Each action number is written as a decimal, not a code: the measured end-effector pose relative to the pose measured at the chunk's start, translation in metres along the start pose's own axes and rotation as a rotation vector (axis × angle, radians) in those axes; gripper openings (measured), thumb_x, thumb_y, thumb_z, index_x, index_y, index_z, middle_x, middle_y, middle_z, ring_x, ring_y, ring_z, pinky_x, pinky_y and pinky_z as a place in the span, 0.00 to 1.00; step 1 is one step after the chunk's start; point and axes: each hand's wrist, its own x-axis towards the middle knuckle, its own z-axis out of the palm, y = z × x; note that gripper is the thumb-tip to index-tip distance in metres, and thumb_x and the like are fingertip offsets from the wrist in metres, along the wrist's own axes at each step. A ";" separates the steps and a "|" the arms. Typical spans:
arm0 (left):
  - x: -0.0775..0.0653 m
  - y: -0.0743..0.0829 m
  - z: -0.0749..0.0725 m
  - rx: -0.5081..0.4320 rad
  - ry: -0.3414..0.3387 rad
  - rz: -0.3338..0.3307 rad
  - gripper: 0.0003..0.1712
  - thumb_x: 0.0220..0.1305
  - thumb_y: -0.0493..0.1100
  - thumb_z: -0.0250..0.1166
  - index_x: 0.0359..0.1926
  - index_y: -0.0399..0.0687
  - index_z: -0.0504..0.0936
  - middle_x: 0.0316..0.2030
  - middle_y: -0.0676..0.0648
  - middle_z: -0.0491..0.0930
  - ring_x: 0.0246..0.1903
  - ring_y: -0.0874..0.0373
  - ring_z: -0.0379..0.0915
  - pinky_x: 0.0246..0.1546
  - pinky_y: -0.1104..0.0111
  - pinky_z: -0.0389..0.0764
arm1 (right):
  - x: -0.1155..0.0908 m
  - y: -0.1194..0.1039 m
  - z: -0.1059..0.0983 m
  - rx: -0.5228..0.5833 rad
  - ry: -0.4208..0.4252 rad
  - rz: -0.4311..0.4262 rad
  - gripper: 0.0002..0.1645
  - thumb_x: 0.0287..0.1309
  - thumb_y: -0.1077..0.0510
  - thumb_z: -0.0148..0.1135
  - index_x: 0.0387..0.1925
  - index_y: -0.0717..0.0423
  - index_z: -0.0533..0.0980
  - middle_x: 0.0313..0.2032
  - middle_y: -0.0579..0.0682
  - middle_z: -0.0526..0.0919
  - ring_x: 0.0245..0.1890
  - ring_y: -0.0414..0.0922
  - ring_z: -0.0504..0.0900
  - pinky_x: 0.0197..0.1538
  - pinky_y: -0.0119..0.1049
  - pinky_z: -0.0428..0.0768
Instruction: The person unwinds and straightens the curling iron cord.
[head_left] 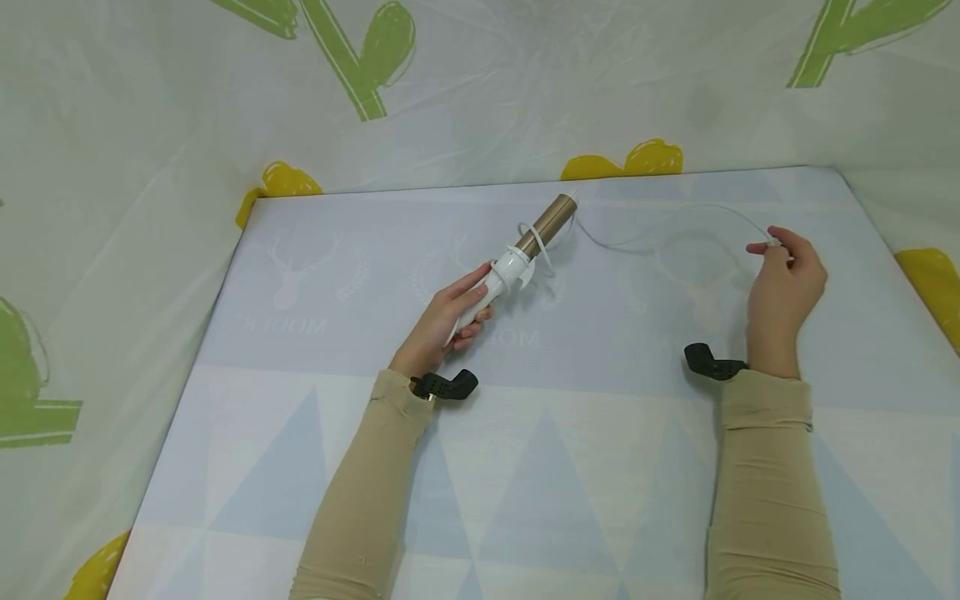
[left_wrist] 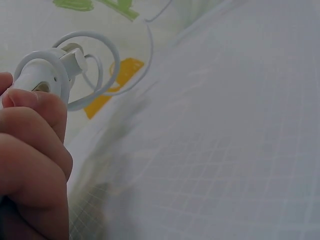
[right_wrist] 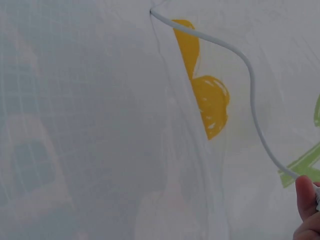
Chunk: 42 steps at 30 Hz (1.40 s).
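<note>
My left hand (head_left: 441,325) grips the white handle of a curling iron (head_left: 550,227), whose gold barrel points up and away to the right. A loop of the white cord (head_left: 622,247) is wound around the barrel. In the left wrist view, curled fingers (left_wrist: 35,115) wrap the handle, and cord loops hang around its far end; the barrel is hidden there. Over on the right, my right hand (head_left: 787,287) pinches the cord near its small white end, mostly covered by the fingers. The right wrist view shows the cord (right_wrist: 252,95) running in a loose curve to the thumb.
Below the hands lies a table with a pale blue and white patterned cover (head_left: 540,467). A light curtain (head_left: 487,108) with green and yellow plant prints rises behind the table's far edge and beside it. Each wrist wears a black camera mount (head_left: 446,385).
</note>
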 end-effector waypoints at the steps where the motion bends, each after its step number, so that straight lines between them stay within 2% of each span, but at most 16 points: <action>1: 0.000 0.000 0.000 0.000 -0.001 0.001 0.24 0.69 0.51 0.50 0.65 0.71 0.62 0.25 0.48 0.67 0.13 0.65 0.55 0.10 0.74 0.57 | -0.001 -0.001 0.001 -0.003 -0.010 -0.006 0.19 0.66 0.59 0.41 0.49 0.47 0.77 0.26 0.32 0.78 0.18 0.36 0.58 0.22 0.25 0.54; 12: 0.000 0.000 0.001 0.060 -0.008 0.002 0.25 0.69 0.52 0.50 0.66 0.71 0.60 0.26 0.46 0.69 0.14 0.64 0.56 0.11 0.73 0.56 | -0.025 -0.009 0.028 -0.053 -0.191 -0.130 0.21 0.66 0.58 0.39 0.52 0.47 0.75 0.31 0.35 0.80 0.16 0.37 0.57 0.20 0.27 0.54; 18: 0.003 -0.003 -0.002 0.075 -0.014 -0.005 0.25 0.69 0.51 0.51 0.66 0.71 0.60 0.27 0.44 0.69 0.14 0.63 0.56 0.10 0.73 0.57 | -0.033 -0.010 0.038 -0.116 -0.228 -0.181 0.22 0.65 0.57 0.38 0.53 0.47 0.76 0.32 0.34 0.80 0.18 0.38 0.58 0.21 0.28 0.55; 25: 0.010 -0.013 -0.008 0.068 -0.003 -0.009 0.25 0.64 0.57 0.56 0.62 0.76 0.64 0.27 0.43 0.70 0.13 0.62 0.56 0.09 0.72 0.56 | -0.037 -0.009 0.042 -0.112 -0.268 -0.166 0.22 0.65 0.57 0.38 0.53 0.47 0.75 0.33 0.35 0.81 0.17 0.38 0.58 0.20 0.27 0.56; 32: -0.001 0.002 0.001 0.130 -0.037 -0.007 0.25 0.68 0.50 0.52 0.65 0.71 0.63 0.25 0.44 0.68 0.12 0.62 0.54 0.11 0.73 0.57 | -0.042 -0.008 0.047 -0.066 -0.339 -0.146 0.21 0.67 0.55 0.40 0.55 0.49 0.74 0.36 0.39 0.81 0.15 0.37 0.59 0.20 0.27 0.57; 37: -0.001 0.003 0.002 0.192 -0.067 -0.012 0.25 0.68 0.50 0.52 0.65 0.69 0.63 0.24 0.45 0.67 0.12 0.61 0.54 0.11 0.71 0.57 | -0.049 -0.009 0.055 -0.035 -0.406 -0.149 0.21 0.67 0.54 0.40 0.57 0.49 0.73 0.37 0.40 0.81 0.13 0.37 0.58 0.17 0.28 0.56; 42: 0.000 0.003 0.002 0.218 -0.063 -0.027 0.24 0.68 0.50 0.52 0.64 0.72 0.64 0.24 0.45 0.68 0.12 0.61 0.55 0.11 0.71 0.58 | -0.055 -0.017 0.057 0.000 -0.427 -0.171 0.21 0.67 0.54 0.41 0.56 0.48 0.73 0.37 0.40 0.82 0.11 0.38 0.57 0.15 0.29 0.54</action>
